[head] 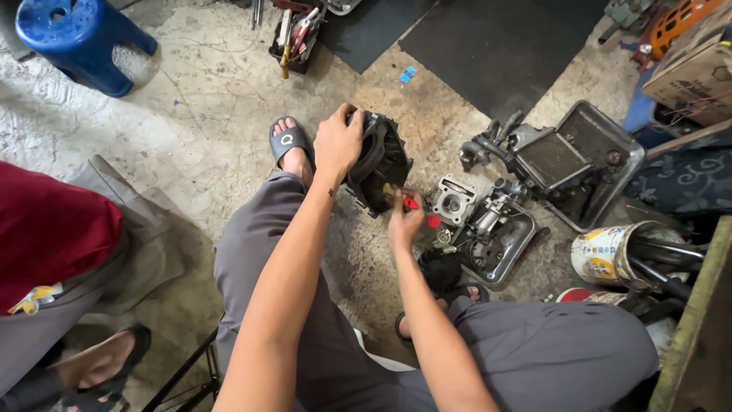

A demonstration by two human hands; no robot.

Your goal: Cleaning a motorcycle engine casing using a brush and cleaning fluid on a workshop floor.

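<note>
Left hand clasps the black housing; right hand, below it, pinches a red-handled tool, which could slip and gouge.

Engine pts in tray
</note>
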